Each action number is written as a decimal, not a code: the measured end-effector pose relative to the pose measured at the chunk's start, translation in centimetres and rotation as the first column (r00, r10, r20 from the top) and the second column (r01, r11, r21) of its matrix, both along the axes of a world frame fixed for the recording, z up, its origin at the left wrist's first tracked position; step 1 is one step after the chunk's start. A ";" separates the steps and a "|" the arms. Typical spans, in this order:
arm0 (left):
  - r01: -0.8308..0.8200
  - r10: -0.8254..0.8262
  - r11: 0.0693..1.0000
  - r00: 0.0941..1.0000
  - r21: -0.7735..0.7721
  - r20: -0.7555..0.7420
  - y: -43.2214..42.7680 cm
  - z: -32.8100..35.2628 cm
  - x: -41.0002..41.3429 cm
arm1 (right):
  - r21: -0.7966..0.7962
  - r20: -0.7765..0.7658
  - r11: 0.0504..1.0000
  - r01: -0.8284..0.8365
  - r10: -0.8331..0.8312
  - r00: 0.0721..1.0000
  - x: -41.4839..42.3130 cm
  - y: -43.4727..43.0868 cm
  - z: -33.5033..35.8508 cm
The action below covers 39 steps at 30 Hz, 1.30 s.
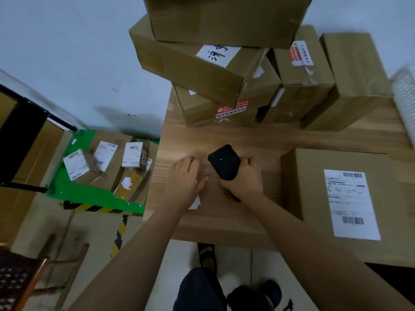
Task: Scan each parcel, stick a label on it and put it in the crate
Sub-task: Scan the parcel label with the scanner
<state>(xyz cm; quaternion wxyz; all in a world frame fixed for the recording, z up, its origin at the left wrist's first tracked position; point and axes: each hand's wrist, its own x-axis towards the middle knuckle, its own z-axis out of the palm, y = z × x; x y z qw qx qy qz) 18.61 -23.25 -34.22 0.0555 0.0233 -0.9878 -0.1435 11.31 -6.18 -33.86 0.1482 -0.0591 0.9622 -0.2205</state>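
Note:
My right hand [243, 178] grips a black handheld scanner [224, 161] over the middle of the wooden table [224, 223]. Just left of it, my left hand [185, 179] rests palm down on the table over white label sheets [195, 203], whose corners show under it. A large cardboard parcel [314, 194] with a white barcode label [351, 204] lies flat on the table at my right. A green crate [89, 196] on the floor at the left holds several labelled parcels [77, 163].
A stack of brown cardboard boxes [202, 63] rises at the back of the table, with more boxes [350, 86] to the right. A black metal frame [22, 140] stands at the far left. A white ribbed object [405, 97] is at the right edge.

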 end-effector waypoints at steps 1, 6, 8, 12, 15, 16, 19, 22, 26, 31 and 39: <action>0.012 -0.013 1.000 1.000 -0.017 -0.012 0.0 0.4 -0.3 | -0.012 -0.022 1.000 0.001 -0.001 1.000 -0.1 0.3 0.5; 0.054 -0.061 0.996 0.993 -0.069 -0.104 2.1 3.8 -2.0 | -0.053 -0.146 0.999 0.004 -0.012 0.989 -1.1 3.8 4.6; 0.081 -0.090 0.995 0.984 -0.066 -0.152 3.9 5.3 -3.0 | -0.067 -0.215 0.998 0.020 -0.034 0.976 -1.6 5.9 6.3; 0.153 -0.170 0.983 0.964 -0.097 -0.202 8.2 8.0 -5.4 | -0.087 -0.319 0.996 0.035 -0.061 0.946 -2.2 11.0 8.9; 0.177 -0.204 0.974 0.954 -0.138 -0.218 12.5 10.0 -6.7 | -0.070 -0.414 0.997 0.022 -0.049 0.909 -3.1 15.6 9.9; 0.177 -0.208 0.973 0.952 -0.149 -0.226 14.1 10.5 -7.1 | -0.047 -0.429 0.999 0.011 -0.030 0.903 -3.5 17.3 10.2; 0.146 -0.183 0.974 0.958 -0.172 -0.222 18.9 11.2 -8.0 | 0.000 -0.447 0.999 -0.034 0.030 0.894 -4.6 22.8 11.2; 0.076 -0.109 0.984 0.973 -0.164 -0.204 23.4 11.3 -8.2 | -0.011 -0.467 0.995 -0.096 0.080 0.881 -6.1 28.1 11.8; 0.007 -0.033 0.987 0.986 -0.159 -0.161 29.2 11.3 -7.0 | 0.096 -0.487 0.968 -0.231 0.248 0.837 -8.0 33.5 11.6; -0.066 0.052 0.984 0.995 -0.163 -0.091 33.0 10.9 -4.8 | 0.460 -0.425 0.763 -0.454 0.638 0.643 -8.8 36.8 13.0; -0.135 0.109 0.968 0.986 -0.213 -0.128 35.6 10.8 -2.6 | 0.856 -0.235 0.279 -0.435 0.960 0.152 -10.0 37.1 17.1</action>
